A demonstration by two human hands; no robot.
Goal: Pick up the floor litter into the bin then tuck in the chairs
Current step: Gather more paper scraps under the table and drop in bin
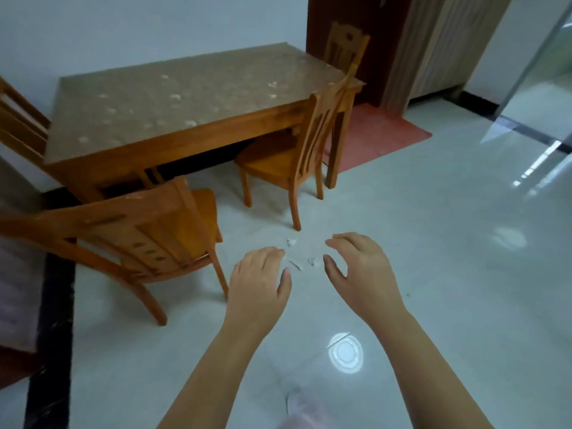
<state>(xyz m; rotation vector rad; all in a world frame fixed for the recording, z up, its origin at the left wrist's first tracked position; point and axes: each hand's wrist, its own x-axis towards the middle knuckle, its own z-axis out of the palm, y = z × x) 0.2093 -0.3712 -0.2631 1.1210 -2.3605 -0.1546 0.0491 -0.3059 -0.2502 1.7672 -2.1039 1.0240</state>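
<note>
Three small white paper scraps lie on the pale tiled floor: one crumpled scrap, a thin strip and a small bit. My left hand and my right hand hover palm-down on either side of them, fingers loosely curled, holding nothing. A wooden chair stands pulled out and angled at the table's near left corner. A second chair stands pulled out at the table's right end. No bin is in view.
The wooden dining table stands against the white wall. A third chair sits behind its far end, another chair's back at the left edge. A red mat lies by a dark door. Glass doors are at right.
</note>
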